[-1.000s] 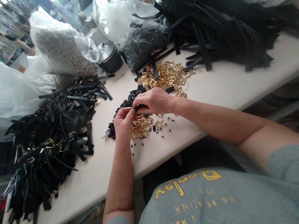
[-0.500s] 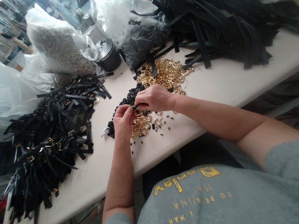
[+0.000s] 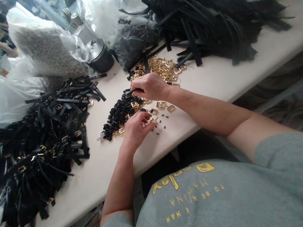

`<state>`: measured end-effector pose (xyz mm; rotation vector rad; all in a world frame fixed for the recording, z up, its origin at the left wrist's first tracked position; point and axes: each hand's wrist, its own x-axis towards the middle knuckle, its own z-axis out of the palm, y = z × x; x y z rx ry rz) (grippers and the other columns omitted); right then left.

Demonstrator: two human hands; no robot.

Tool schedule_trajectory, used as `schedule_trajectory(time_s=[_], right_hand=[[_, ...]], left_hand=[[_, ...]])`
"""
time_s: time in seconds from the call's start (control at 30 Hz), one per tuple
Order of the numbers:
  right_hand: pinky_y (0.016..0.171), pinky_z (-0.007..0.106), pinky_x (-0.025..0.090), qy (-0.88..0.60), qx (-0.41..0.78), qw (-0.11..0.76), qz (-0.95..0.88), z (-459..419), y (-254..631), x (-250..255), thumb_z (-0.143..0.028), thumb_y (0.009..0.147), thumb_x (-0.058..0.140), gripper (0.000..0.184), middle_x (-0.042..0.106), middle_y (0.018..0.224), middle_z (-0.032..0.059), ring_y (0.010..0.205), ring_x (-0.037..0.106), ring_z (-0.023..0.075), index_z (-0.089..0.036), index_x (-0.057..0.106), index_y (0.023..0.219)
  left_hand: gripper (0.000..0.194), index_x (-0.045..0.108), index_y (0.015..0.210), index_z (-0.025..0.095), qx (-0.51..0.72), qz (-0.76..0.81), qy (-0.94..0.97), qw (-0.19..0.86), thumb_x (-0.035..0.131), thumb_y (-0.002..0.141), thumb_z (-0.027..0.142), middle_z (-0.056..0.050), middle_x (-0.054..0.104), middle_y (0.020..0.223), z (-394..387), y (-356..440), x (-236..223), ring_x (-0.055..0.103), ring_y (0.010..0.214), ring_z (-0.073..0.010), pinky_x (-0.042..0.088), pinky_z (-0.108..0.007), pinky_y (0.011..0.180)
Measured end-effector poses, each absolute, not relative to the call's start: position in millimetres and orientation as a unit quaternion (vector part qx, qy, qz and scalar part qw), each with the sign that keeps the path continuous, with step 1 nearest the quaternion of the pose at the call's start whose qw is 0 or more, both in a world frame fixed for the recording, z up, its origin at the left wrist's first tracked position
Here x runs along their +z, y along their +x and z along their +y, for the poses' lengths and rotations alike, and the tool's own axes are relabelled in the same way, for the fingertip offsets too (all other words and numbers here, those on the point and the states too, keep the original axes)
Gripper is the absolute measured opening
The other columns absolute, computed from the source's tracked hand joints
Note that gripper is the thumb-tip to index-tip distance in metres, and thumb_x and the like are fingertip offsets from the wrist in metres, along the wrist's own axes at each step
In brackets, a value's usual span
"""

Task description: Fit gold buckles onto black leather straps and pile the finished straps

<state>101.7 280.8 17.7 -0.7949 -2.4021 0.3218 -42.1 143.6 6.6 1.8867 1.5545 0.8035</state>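
My right hand point(image 3: 150, 86) is closed on a black strap point(image 3: 136, 91), whose end sticks out to the left of the fingers. Below it, my left hand point(image 3: 137, 128) has its thumb apart from the curved fingers, among loose gold buckles point(image 3: 161, 105); whether a fingertip touches one is hard to tell. A heap of small black loops point(image 3: 119, 114) lies just left of both hands. Beyond my right hand spreads a larger pile of gold buckles point(image 3: 165, 67). Tiny black pieces point(image 3: 164, 127) are scattered on the table to the right of my left hand.
Black straps with gold buckles point(image 3: 43, 139) form a long pile on the left of the white table point(image 3: 103, 172). Plain black straps point(image 3: 212, 20) are heaped at the back right. Plastic bags point(image 3: 44, 49) and a dark metal-lidded pot point(image 3: 99, 55) stand along the back.
My hands were together at the strap and are now apart. The left hand has let go and moved down to the buckles, while the right keeps the strap, slightly farther back.
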Motion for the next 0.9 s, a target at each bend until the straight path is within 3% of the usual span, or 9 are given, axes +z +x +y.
schedule_trajectory(time_s=[0.17,0.43,0.6,0.73,0.8,0.9], right_hand=[[0.066,0.028,0.028,-0.287,0.114,0.274,-0.911,278,100,16,-0.031,0.094,0.052,0.022,0.068,0.091,0.0038,0.076,0.054,0.0146,-0.017,0.069,0.097],[0.065,0.029,0.027,-0.283,0.105,0.253,-0.919,277,95,11,-0.032,0.094,0.056,0.020,0.070,0.092,0.0040,0.075,0.055,0.0146,-0.017,0.070,0.096],[0.064,0.028,0.027,-0.271,0.103,0.271,-0.918,279,96,9,-0.031,0.093,0.057,0.019,0.070,0.089,0.0032,0.072,0.053,0.0137,-0.017,0.069,0.095],[0.064,0.028,0.026,-0.265,0.104,0.280,-0.917,278,97,11,-0.030,0.093,0.056,0.019,0.070,0.089,0.0027,0.072,0.052,0.0133,-0.017,0.069,0.095],[0.065,0.028,0.027,-0.269,0.111,0.274,-0.917,276,97,12,-0.030,0.094,0.055,0.019,0.070,0.091,0.0031,0.074,0.053,0.0136,-0.017,0.069,0.095],[0.065,0.028,0.029,-0.276,0.119,0.274,-0.914,275,97,14,-0.031,0.094,0.054,0.021,0.070,0.092,0.0041,0.075,0.055,0.0143,-0.017,0.069,0.096]], left_hand=[[0.014,0.068,0.084,0.022,0.200,0.592,0.752,0.208,0.075,0.072,0.020,-0.001,0.062,0.080,148,-29,4,0.055,0.067,-0.0151,0.044,-0.028,0.066],[0.015,0.068,0.066,0.022,0.136,0.591,0.744,0.282,0.079,0.060,0.013,0.002,0.058,0.062,174,-30,10,0.049,0.056,-0.0147,0.036,-0.027,0.058],[0.009,0.069,0.064,0.023,0.102,0.575,0.750,0.309,0.074,0.065,0.016,0.003,0.062,0.058,179,-27,14,0.051,0.053,-0.0141,0.033,-0.026,0.053],[0.008,0.070,0.064,0.022,0.186,0.588,0.711,0.338,0.074,0.065,0.016,0.003,0.063,0.058,173,-33,13,0.053,0.053,-0.0122,0.038,-0.024,0.053],[0.007,0.070,0.067,0.020,0.293,0.613,0.632,0.374,0.077,0.066,0.021,0.002,0.065,0.060,172,-43,14,0.055,0.053,-0.0112,0.043,-0.023,0.053],[0.023,0.070,0.074,0.017,0.464,0.631,0.470,0.407,0.081,0.067,0.035,-0.001,0.070,0.068,172,-63,13,0.063,0.057,-0.0115,0.051,-0.022,0.055]])
